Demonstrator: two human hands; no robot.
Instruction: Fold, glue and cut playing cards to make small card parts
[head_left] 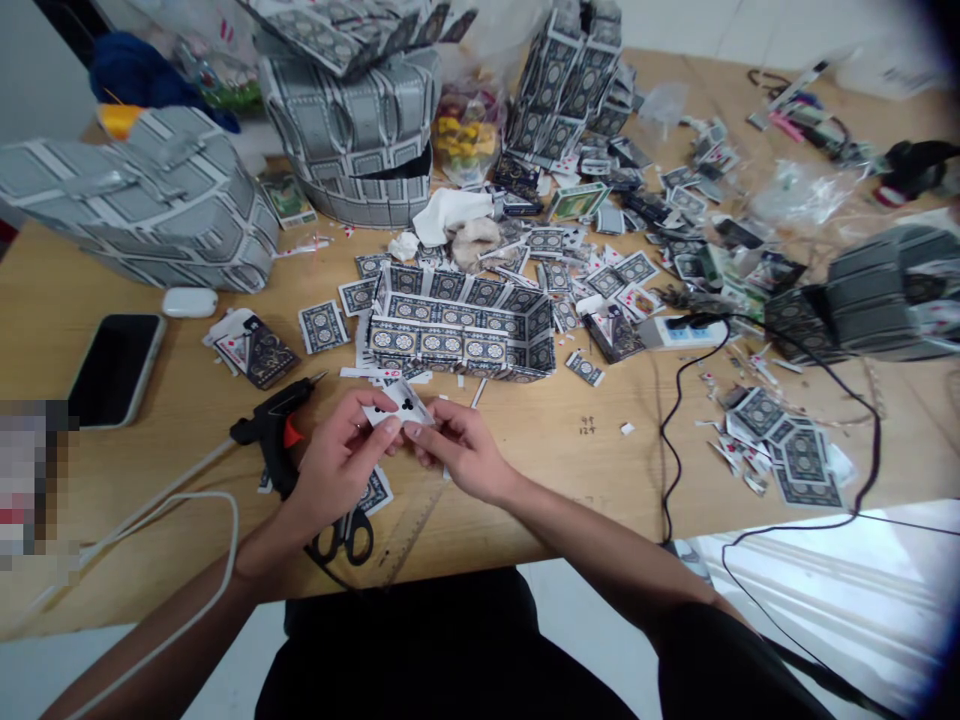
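Both hands meet near the table's front middle around one white playing card [407, 403] with black club marks. My left hand [346, 452] pinches its left part between thumb and fingers. At the card's lower right edge, my right hand [466, 450] is closed on it too. Just beyond the hands lies an open box made of patterned cards [461, 325], with narrow card strips along its near side. A black glue gun [276, 430] with an orange trigger rests left of my left hand. Black-handled scissors [345, 540] and a clear ruler [411, 535] lie below the hands.
A phone [116, 370], a white case [190, 302] and a card pack [255, 348] lie left. Grey card-built bags [150, 200] stand behind. Loose cards [787, 440], a power strip [686, 332] and a looping black cable [874, 440] occupy the right. A white cord [234, 530] crosses my left forearm.
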